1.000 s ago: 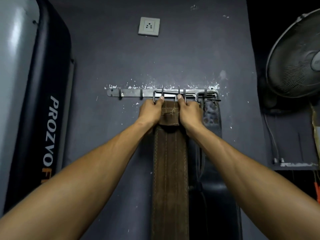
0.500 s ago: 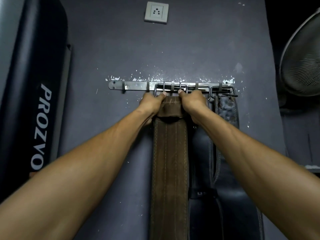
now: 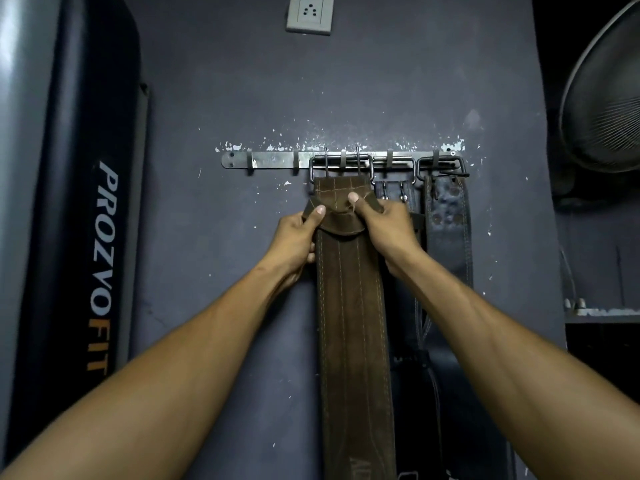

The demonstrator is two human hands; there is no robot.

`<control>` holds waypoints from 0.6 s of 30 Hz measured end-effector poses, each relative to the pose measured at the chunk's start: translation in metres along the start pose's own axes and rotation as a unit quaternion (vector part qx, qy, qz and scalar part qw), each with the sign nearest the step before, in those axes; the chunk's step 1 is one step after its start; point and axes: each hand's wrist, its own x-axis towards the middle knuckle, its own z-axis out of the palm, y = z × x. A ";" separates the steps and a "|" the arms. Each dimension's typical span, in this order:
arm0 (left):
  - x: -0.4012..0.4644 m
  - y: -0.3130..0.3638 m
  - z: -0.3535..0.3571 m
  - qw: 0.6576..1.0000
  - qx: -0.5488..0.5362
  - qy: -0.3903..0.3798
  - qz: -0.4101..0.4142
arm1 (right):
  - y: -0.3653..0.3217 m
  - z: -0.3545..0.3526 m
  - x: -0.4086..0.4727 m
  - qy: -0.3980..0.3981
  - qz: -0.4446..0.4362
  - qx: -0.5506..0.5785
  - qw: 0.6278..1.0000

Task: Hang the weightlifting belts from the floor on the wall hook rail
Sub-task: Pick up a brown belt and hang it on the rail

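Observation:
A brown suede belt hangs straight down the wall, its metal buckle hooked over the steel hook rail. My left hand grips the belt's left edge just under the folded top flap, thumb on the front. My right hand pinches the flap's right side. To the right hang a dark belt, partly behind my right hand, and a worn black belt on the rail's last hook.
Two bare hooks stand on the rail's left part. A tall black padded machine with lettering fills the left. A socket sits above the rail, a fan at the right, a ledge below it.
Both hands have slid down from the buckle at the rail to the belt's folded flap. The buckle now hangs on the hooks by itself.

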 end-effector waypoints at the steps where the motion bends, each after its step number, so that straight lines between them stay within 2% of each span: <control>1: -0.002 0.000 0.002 1.000 -0.009 0.008 -0.004 | 0.002 0.001 -0.004 -0.006 0.002 0.024 1.000; 4: -0.019 -0.009 0.000 0.999 -0.039 -0.010 -0.034 | 0.020 -0.002 -0.020 -0.025 0.007 0.060 0.998; 8: -0.036 -0.029 -0.003 0.999 -0.008 -0.031 -0.024 | 0.039 -0.007 -0.033 -0.005 -0.009 -0.004 1.000; 10: -0.040 -0.028 -0.001 1.000 -0.021 -0.009 -0.018 | 0.037 -0.005 -0.037 -0.004 -0.008 0.029 1.000; 12: -0.051 -0.032 -0.002 0.997 -0.047 -0.015 -0.051 | 0.036 -0.007 -0.049 -0.027 0.019 0.067 0.997; 16: -0.100 -0.071 -0.010 0.992 0.027 -0.073 -0.103 | 0.064 -0.020 -0.099 -0.073 0.059 0.043 0.995; 18: -0.116 -0.081 -0.010 0.994 0.022 -0.059 -0.088 | 0.073 -0.024 -0.118 -0.061 0.064 0.051 0.995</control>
